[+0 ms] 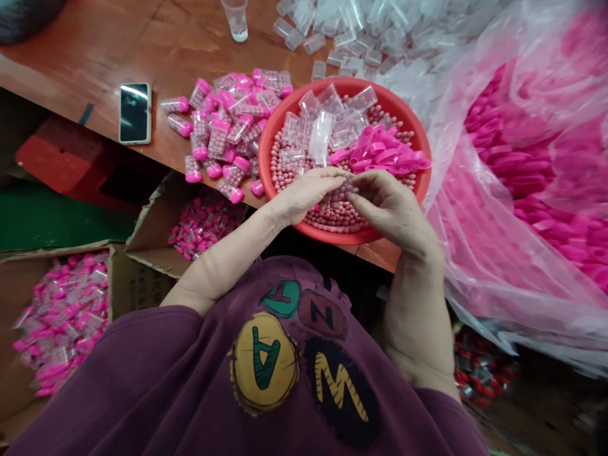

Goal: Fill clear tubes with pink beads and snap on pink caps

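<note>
Over the front of a red plastic basin [268,158], my left hand [311,190] is closed around a small clear plastic tube [342,190] with pinkish beads in it. My right hand [396,206] pinches the same tube at its right end with thumb and fingers. The hands partly hide the tube, so its opening cannot be made out. Loose round pink beads [337,220] cover the basin's bottom. Behind my hands, empty clear tubes [322,136] lie on the beads, with a heap of bright pink caps [380,152] to their right.
Pink-capped bead-filled tubes [221,133] are piled left of the basin, near a phone [134,114]. Clear tubes [351,31] and a plastic cup [236,19] are behind. A bag of pink caps [503,183] stands right. Cardboard boxes [137,272] of filled tubes stand lower left.
</note>
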Demonstrator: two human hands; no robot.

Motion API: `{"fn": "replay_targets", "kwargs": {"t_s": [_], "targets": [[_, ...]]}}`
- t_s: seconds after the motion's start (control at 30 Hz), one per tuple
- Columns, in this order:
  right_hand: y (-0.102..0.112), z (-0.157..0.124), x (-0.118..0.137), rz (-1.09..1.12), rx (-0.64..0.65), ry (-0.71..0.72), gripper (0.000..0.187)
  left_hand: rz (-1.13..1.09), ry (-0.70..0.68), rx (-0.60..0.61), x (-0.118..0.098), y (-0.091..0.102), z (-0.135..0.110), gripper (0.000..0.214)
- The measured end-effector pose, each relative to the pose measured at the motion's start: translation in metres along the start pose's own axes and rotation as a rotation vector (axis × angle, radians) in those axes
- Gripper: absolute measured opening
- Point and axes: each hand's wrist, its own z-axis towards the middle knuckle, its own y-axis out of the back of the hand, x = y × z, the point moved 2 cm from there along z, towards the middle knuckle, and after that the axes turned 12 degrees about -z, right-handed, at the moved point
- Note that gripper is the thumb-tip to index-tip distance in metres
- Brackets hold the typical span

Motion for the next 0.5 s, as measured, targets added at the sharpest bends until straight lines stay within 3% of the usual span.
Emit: {"fn": "replay_targets", "kwargs": {"t_s": [0.13,0.27,0.33,0.4,0.5], "targets": [[-0.002,0.008,-0.006,0.155,0.124,-0.084,0.048,0.085,0.016,-0.046,-0.002,-0.004,-0.003,0.027],[-0.002,0.007,-0.007,0.231,0.104,-0.154,0.058,0.12,-0.03,-0.077,-0.001,-0.005,-0.003,0.028],[0.0,0.003,-0.009,0.231,0.067,-0.191,0.055,0.077,-0.074,-0.11,0.0,-0.001,0.0,0.041],[0.003,0.001,-0.011,0.117,0.042,-0.194,0.045,-0.011,-0.126,-0.144,-0.001,0.006,0.003,0.061],[-0.001,0.005,-0.004,-0.26,0.067,-0.085,0.023,-0.144,-0.144,-0.138,-0.005,0.015,0.007,0.075]]}}
